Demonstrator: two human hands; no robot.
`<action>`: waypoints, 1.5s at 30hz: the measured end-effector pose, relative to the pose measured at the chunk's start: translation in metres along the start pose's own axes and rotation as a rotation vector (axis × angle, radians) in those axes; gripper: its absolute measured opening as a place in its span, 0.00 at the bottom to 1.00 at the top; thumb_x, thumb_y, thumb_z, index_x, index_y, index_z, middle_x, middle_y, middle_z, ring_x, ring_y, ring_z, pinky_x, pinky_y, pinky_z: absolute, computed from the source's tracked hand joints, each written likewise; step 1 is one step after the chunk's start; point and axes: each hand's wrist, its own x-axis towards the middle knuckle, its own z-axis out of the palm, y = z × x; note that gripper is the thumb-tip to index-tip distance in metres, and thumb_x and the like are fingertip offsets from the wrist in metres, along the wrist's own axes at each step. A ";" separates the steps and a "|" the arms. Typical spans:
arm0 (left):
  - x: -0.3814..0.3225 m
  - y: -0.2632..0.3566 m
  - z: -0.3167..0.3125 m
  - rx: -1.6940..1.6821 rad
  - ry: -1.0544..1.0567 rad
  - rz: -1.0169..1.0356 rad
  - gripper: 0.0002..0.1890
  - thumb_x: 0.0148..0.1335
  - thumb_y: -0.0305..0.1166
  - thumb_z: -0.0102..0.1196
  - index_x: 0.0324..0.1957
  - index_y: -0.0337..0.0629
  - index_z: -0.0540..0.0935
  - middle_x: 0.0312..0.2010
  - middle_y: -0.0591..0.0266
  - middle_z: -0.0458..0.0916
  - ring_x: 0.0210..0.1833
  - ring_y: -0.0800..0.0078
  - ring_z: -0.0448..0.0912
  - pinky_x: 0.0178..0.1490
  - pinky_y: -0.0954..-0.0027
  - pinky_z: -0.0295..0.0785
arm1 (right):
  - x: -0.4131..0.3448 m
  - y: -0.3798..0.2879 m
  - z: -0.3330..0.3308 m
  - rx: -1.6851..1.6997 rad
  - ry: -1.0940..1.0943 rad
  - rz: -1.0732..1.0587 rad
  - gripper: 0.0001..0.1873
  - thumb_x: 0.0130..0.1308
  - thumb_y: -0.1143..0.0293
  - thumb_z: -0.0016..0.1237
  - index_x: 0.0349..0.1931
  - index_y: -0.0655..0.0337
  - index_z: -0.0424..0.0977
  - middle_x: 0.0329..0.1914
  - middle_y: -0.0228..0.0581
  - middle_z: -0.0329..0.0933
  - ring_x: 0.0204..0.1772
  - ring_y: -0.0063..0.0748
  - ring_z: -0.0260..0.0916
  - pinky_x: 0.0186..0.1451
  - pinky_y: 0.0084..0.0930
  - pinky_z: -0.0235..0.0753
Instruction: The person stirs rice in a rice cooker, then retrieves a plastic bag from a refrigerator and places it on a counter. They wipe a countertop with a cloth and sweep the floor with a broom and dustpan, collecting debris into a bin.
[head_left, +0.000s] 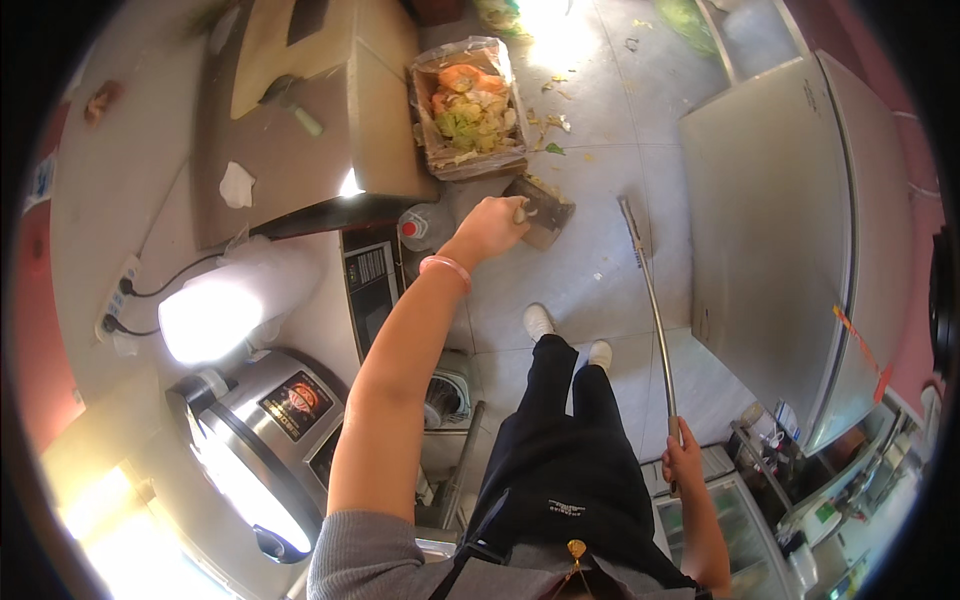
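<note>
My left hand (491, 227) reaches forward, closed round the end of a dustpan's handle (520, 214). Below it the dustpan (546, 210) is over the floor, beside a plastic-lined box (480, 169) filled with vegetable scraps (472, 112). My right hand (683, 457), low at the right, grips the long metal handle of a broom (660, 330). The narrow broom head (630, 225) is on or just above the tiles, right of the dustpan. Leafy scraps (555, 148) lie on the floor beyond the dustpan.
A clear plastic jug with a red cap (425, 227) stands left of the dustpan. A brown table (300, 157) bears a knife (294, 105). A large metal cabinet (765, 225) stands at the right. At the left are a rice cooker (262, 450) and a power strip (118, 298).
</note>
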 end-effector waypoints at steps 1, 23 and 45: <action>0.002 0.006 0.007 -0.014 0.042 -0.017 0.20 0.58 0.33 0.63 0.53 0.39 0.82 0.37 0.43 0.84 0.41 0.46 0.82 0.47 0.58 0.76 | -0.002 0.012 -0.001 0.050 0.007 0.022 0.33 0.75 0.69 0.44 0.77 0.46 0.50 0.17 0.31 0.65 0.11 0.22 0.57 0.12 0.24 0.60; -0.283 0.413 0.002 -1.465 -0.394 0.681 0.20 0.74 0.36 0.47 0.63 0.42 0.65 0.43 0.53 0.77 0.49 0.50 0.84 0.73 0.42 0.46 | 0.123 0.160 -0.143 -1.144 0.053 -0.431 0.36 0.71 0.62 0.47 0.76 0.29 0.49 0.34 0.59 0.81 0.40 0.65 0.78 0.43 0.58 0.74; -0.415 0.509 0.011 -1.250 -0.310 0.936 0.24 0.74 0.27 0.44 0.70 0.50 0.64 0.51 0.65 0.79 0.47 0.53 0.85 0.79 0.36 0.31 | 0.061 0.188 -0.208 -0.694 0.019 -0.569 0.32 0.67 0.69 0.52 0.72 0.49 0.63 0.41 0.51 0.82 0.24 0.37 0.76 0.28 0.35 0.79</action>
